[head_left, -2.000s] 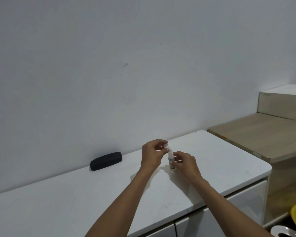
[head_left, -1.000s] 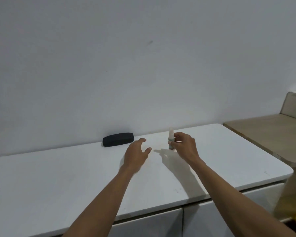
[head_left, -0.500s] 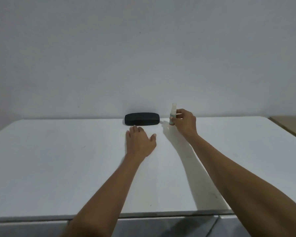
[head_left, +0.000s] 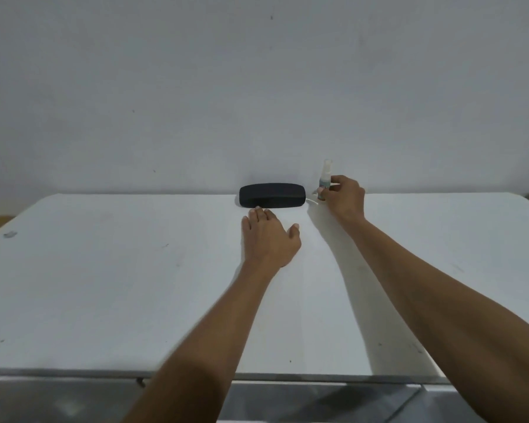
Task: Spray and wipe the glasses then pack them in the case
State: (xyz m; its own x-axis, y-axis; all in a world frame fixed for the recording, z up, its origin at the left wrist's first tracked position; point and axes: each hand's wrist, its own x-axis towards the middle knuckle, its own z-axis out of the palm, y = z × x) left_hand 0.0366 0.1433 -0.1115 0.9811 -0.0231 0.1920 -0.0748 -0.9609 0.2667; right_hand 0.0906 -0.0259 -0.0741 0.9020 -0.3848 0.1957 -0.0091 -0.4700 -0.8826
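- Black and rounded, the glasses case [head_left: 271, 195] lies shut at the back of the white worktop [head_left: 104, 270], close to the wall [head_left: 257, 87], its long side facing the person.
- Glasses themselves are not in sight; I judge they are inside the shut case, though nothing here proves it.
- Left hand [head_left: 268, 238] lies palm down, fingers stretched flat and together, with its fingertips just at the near edge of the case; its grip is wide open and holds nothing.
- Right hand [head_left: 345, 196] has its grip closed round the small spray bottle [head_left: 323, 181], fingers and thumb pinching the lower body while the bottle stands upright just right of the case, its foot at or near the worktop.
- Handling of the case: it looks stiff and light, likely a hard shell with a matt skin that should not slip; best taken across its short width, thumb on the near long side and fingers over the top.
- Its seam cannot be made out from here, so the side to pry must be found by feel.
- Handling of the bottle: tiny, light and narrow, so it will tip easily; hold it low on the body.
- Glasses, once out, will be fragile and thin: take them by the frame, not the lenses.
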